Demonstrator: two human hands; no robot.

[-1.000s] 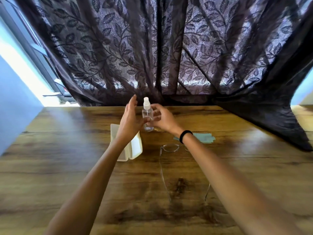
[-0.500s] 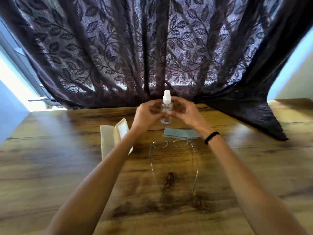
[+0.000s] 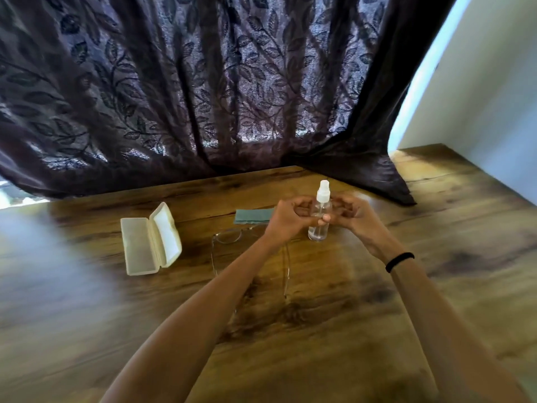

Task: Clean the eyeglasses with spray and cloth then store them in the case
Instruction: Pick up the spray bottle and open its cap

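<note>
A cream case lies open towards the left side of the wooden bench, its lid tipped up on the right of its tray. Just to its right the eyeglasses rest on the bench with the lenses towards the far edge and the thin temples running back towards the near edge. The left forearm crosses over them and hides part of the frame. Beyond the lenses, nearer the far edge, a grey-green cloth lies flat. Its right end is behind the left hand.

That hand curls its fingers round the clear spray bottle, which stands upright with its white nozzle on top. The right hand grips the bottle from the other side, fingers curled too. Whether the bottle's base touches the bench cannot be told. A black band circles the right wrist. A dark leaf-patterned curtain hangs along the far edge, and a pale wall rises at the far right corner.
</note>
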